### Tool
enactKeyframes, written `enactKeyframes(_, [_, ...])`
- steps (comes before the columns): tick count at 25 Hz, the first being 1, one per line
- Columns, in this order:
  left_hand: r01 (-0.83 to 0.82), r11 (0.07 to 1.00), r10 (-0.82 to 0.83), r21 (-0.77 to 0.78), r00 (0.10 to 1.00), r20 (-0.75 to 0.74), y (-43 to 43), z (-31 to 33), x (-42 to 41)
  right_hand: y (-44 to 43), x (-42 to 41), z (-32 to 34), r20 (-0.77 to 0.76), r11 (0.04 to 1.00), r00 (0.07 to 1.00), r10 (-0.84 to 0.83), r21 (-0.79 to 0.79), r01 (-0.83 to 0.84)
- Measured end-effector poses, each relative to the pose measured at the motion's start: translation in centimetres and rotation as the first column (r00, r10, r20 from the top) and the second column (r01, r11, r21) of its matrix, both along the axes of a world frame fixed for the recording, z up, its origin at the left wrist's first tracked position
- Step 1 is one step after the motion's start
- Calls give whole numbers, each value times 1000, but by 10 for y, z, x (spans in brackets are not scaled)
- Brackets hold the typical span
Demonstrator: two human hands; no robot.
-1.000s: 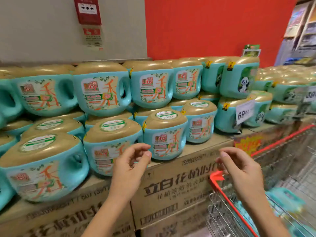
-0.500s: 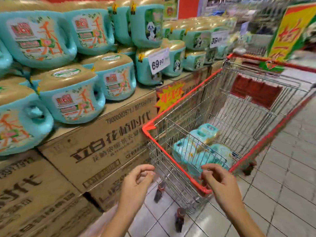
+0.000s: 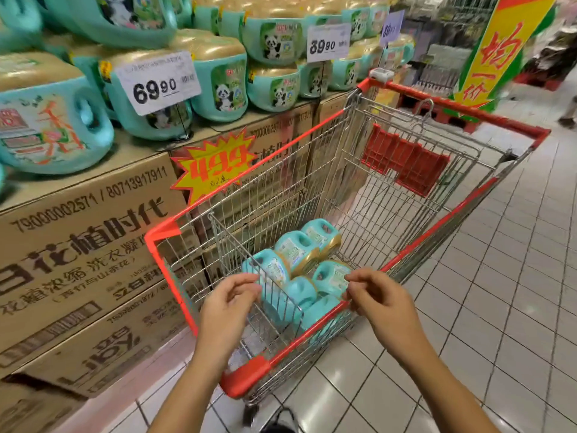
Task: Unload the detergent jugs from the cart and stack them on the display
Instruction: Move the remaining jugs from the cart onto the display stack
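Several teal detergent jugs (image 3: pixel 296 254) with gold caps lie on their sides in the near end of a wire shopping cart (image 3: pixel 406 220) with red trim. My left hand (image 3: pixel 229 303) hovers over the cart's near left part, fingers curled and apart, holding nothing. My right hand (image 3: pixel 379 300) hovers above the near right rim, just beside the jugs, also empty with loosely bent fingers. The display (image 3: pixel 93 239) of stacked cardboard cases stands to the left, topped with many more teal jugs (image 3: pixel 218 85).
Price cards reading 69.90 (image 3: pixel 157 84) and 39.90 (image 3: pixel 327 42) hang in front of the display jugs. A yellow starburst sign (image 3: pixel 215 165) sticks to a case. White tiled floor (image 3: pixel 499 292) spreads to the right. A yellow promotional banner (image 3: pixel 499 48) stands beyond the cart.
The view swung from the display shelf right and down to the cart. Both hands came down from in front of the display to just above the jugs in the cart.
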State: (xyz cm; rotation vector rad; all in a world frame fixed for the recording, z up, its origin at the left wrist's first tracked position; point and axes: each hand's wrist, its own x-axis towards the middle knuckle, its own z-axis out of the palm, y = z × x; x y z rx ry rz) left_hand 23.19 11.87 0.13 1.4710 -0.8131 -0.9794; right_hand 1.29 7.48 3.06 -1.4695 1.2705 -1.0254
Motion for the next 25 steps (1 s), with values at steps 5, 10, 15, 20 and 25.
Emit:
enactKeyframes(5, [0, 1000, 0, 23, 1000, 24, -108, -8, -25, -123, -18, -8, -89, 1000, 996, 21, -16, -23])
enactKeyframes(10, [-25, 985, 23, 169, 1000, 10, -215, -29, -47, -246, -25, -27, -240, 994, 966, 100, 73, -85])
enactKeyframes(15, [-82, 934, 98, 348, 995, -28, -294, -77, -67, -347, -36, -87, -569, 978, 795, 211, 124, -171])
enactKeyframes(20, [-167, 841, 171, 515, 984, 40, -350, -147, -99, -432, -45, -160, -780, 877, 441, 444, 276, -394])
enactKeyframes(25, [-230, 786, 215, 573, 972, 95, -380, -209, -142, -475, -67, -235, -726, 734, 257, 638, 473, -487])
